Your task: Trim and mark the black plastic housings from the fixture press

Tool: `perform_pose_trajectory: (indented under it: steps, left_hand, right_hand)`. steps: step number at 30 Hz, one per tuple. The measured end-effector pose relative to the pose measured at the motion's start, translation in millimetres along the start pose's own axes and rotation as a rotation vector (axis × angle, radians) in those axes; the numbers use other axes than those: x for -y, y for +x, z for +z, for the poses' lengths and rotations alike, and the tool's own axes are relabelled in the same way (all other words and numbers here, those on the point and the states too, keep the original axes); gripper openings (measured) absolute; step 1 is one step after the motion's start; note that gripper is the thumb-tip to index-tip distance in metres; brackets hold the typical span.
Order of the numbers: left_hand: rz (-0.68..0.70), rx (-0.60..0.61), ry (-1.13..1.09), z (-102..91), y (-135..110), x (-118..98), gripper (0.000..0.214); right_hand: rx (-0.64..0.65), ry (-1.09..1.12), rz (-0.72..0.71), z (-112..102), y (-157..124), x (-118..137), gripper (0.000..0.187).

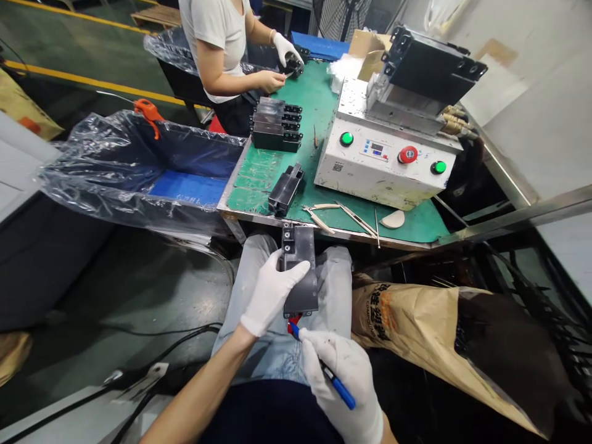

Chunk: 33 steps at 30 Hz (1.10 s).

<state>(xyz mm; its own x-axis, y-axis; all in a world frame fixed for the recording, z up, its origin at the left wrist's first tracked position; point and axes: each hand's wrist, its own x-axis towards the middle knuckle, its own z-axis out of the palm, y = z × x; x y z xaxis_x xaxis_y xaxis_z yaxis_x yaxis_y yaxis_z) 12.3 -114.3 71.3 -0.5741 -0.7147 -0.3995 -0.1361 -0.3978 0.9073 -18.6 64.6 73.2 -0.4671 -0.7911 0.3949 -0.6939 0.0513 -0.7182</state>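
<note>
Left hand: white-gloved left hand point(271, 293) gripping a black plastic module point(300, 271), fingers across its face.
Right hand: gloved right hand point(340, 376) closed around a blue marker point(345, 396), its tip near the module's lower end.
Module: upright on light jeans point(335, 290), bottom centre of frame.
Bench: green mat point(314, 105) bearing stacked black modules point(276, 125), pliers point(319, 216), a white control unit point(386, 160).
Co-worker: gloved hands point(287, 49), upper centre, on another module point(293, 63).
</note>
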Motion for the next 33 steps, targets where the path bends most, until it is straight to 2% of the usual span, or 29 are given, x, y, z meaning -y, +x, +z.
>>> perform_pose_trajectory:
  steps: [7,14,17,20,22,24,26,28,31,33]
  left_hand:
    - [0.000,0.024,-0.030,-2.5,6,10,0.049]
    - [0.003,0.023,-0.096,-5.1,3,7,0.048]
    - [-0.107,0.046,-0.335,-12.2,6,7,0.049]
    - [-0.265,0.143,-0.649,-20.5,12,6,0.063]
    - [-0.256,0.255,-0.828,-24.3,15,6,0.073]
    - [-0.195,0.327,-0.976,-25.9,16,8,0.062]
    - [-0.161,0.289,-1.071,-26.3,14,14,0.036]
    - [-0.148,0.194,-1.086,-27.1,12,23,0.018]
    - [-0.098,0.101,-0.986,-30.0,13,38,0.020]
    - [-0.053,0.102,-0.894,-31.5,15,44,0.025]
  right_hand:
    - [-0.157,-0.093,-0.036,-13,-2,-1,0.036]
    - [-0.149,-0.088,-0.012,-15,-3,-8,0.034]
    - [-0.159,-0.054,0.023,-21,-9,-9,0.031]
    - [-0.184,0.023,0.119,-24,-12,-7,0.029]
    - [-0.210,0.109,0.173,-18,-11,-3,0.028]
    - [-0.226,0.193,0.195,-6,-7,4,0.028]
    - [-0.251,0.270,0.184,8,-1,13,0.028]
    - [-0.271,0.317,0.173,22,4,21,0.030]
    - [-0.281,0.291,0.160,35,11,28,0.031]
    - [-0.272,0.250,0.132,38,14,29,0.032]
